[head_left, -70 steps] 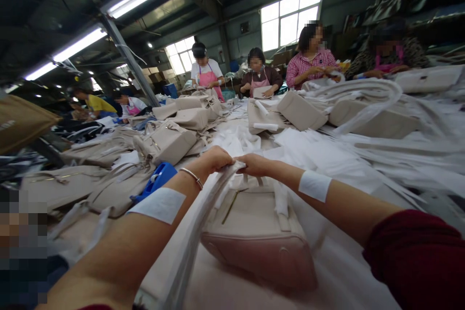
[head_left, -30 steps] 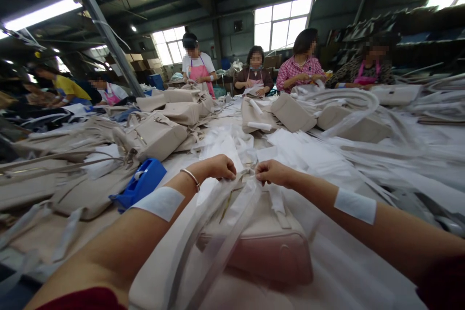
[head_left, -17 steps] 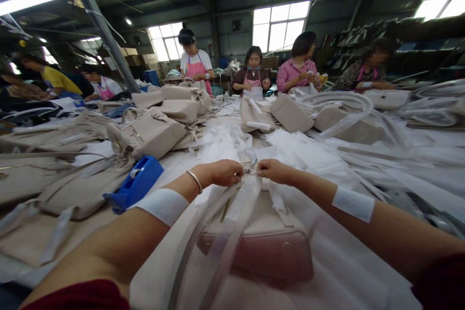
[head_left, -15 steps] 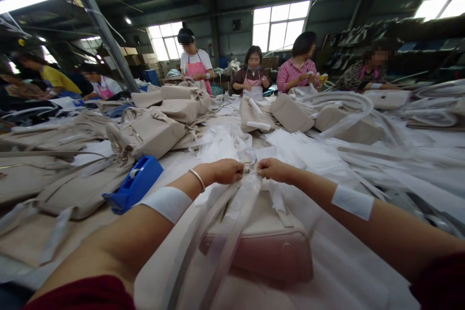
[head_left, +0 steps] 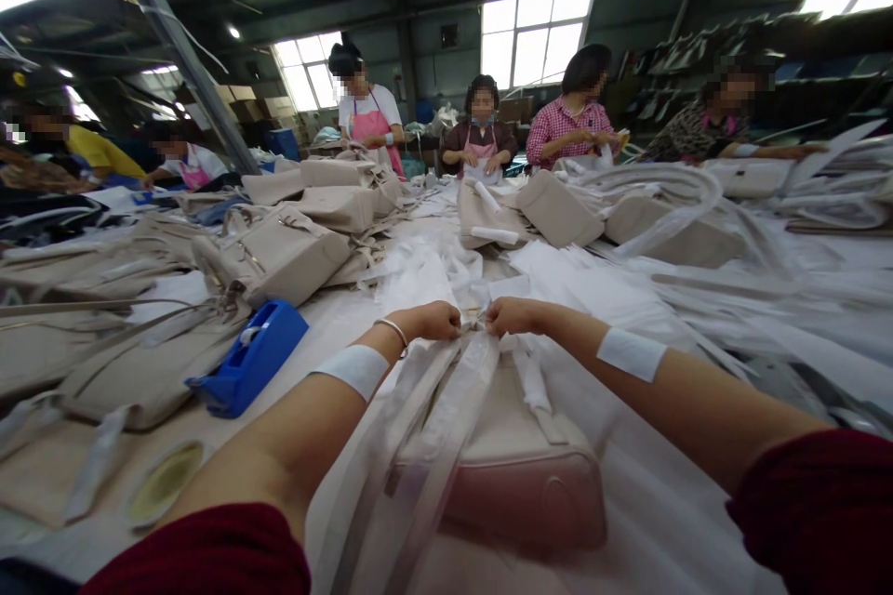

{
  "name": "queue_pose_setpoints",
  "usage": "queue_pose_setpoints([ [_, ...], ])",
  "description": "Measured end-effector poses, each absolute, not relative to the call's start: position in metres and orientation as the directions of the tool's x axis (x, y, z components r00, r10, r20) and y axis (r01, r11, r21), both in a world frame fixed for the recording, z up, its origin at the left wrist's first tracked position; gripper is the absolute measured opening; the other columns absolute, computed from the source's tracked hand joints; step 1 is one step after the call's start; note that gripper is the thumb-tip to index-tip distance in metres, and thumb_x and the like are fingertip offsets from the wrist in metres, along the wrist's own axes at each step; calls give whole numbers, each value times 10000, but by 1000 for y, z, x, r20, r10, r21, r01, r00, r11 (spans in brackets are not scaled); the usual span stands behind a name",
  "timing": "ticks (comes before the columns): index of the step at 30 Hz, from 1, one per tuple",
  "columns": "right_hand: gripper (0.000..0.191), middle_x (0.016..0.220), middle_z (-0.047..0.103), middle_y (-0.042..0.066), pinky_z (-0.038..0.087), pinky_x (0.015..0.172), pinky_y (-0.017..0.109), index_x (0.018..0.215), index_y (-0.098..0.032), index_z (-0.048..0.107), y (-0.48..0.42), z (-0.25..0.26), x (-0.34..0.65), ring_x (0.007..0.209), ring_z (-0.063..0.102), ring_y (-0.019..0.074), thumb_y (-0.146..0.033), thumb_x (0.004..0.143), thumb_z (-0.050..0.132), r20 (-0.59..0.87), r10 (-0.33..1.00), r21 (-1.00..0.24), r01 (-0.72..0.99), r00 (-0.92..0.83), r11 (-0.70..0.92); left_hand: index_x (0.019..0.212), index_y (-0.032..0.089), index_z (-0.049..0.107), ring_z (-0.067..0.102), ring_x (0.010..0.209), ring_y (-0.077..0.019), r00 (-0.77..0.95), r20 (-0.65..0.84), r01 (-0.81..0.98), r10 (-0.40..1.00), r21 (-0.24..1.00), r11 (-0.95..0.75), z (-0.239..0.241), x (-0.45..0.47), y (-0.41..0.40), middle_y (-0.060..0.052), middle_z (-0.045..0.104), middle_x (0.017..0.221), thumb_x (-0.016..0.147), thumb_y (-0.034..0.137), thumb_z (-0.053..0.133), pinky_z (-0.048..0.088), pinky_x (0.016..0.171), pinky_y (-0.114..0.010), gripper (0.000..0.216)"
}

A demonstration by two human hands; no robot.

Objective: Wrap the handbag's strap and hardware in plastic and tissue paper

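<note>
A cream handbag (head_left: 516, 428) with a pinkish-looking base lies in front of me. Its long straps (head_left: 453, 418), covered in translucent wrapping, run up to a small gathered spot between my hands. My left hand (head_left: 441, 321) is closed, fingertips pinching the wrapped strap's far end. Close beside it, my right hand (head_left: 508, 316) pinches the same end from the other side. The small piece between the fingertips is too blurred to make out. A paper-wrapped handle (head_left: 531, 376) stands at the bag's right.
A blue tape dispenser (head_left: 255, 358) and a tape roll (head_left: 166, 483) lie left of my arm. Cream bags (head_left: 279, 251) pile up beyond. White sheets (head_left: 579, 284) spread to the right, near plastic-wrapped straps (head_left: 670, 181). Several co-workers (head_left: 481, 130) work across the table.
My hands have come slightly closer together at the strap end, and both forearms have shifted inward. A tape roll now shows beside my left arm. The handbag stays in place.
</note>
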State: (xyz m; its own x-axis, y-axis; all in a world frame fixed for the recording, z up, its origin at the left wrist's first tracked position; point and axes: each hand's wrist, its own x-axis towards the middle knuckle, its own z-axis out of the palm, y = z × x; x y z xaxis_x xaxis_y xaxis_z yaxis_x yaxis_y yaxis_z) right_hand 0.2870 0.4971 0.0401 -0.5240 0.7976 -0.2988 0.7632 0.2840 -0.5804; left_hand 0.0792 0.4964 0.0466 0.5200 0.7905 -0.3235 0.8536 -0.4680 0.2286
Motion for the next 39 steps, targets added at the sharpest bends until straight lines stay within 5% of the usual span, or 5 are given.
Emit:
queue_pose_setpoints([
  [13,169,983,699,76,559,868,410,968,-115,686,501,10,265,933,677,212,-282,965,661,-307,828,-119,882,-470,456,1029,146,665,628,1008,-204,373,-409,925,833,97,-367,14,99,507,-74,666,1078,917,369,646,518,923,-421,250],
  [23,311,1170,686,181,538,894,416,1159,-106,689,478,46,262,1087,665,319,-97,860,607,-137,810,-85,821,-571,565,959,129,671,642,999,-204,299,-287,953,910,126,-274,7,95,511,-80,687,1028,896,361,664,509,929,-417,240],
  [30,868,1461,507,91,413,1024,305,1525,-202,355,428,86,239,1283,513,251,-152,745,732,-161,91,-240,129,-983,962,697,159,686,663,754,-213,270,-322,880,907,466,-96,1,73,509,-33,707,718,772,262,617,485,643,-270,145],
  [36,320,1007,708,85,459,770,387,1186,-202,661,406,74,209,925,640,276,-144,881,585,-106,261,18,261,-959,965,801,148,641,685,805,-238,163,-229,721,960,691,43,25,54,495,-107,717,843,785,572,561,523,611,-289,432],
  [39,179,787,680,33,447,707,322,729,-174,647,416,78,213,805,632,243,-2,691,676,63,506,-359,453,-860,816,1007,149,624,657,1061,-248,101,-94,605,990,796,14,61,42,467,-141,695,1101,762,727,534,554,760,-286,634],
])
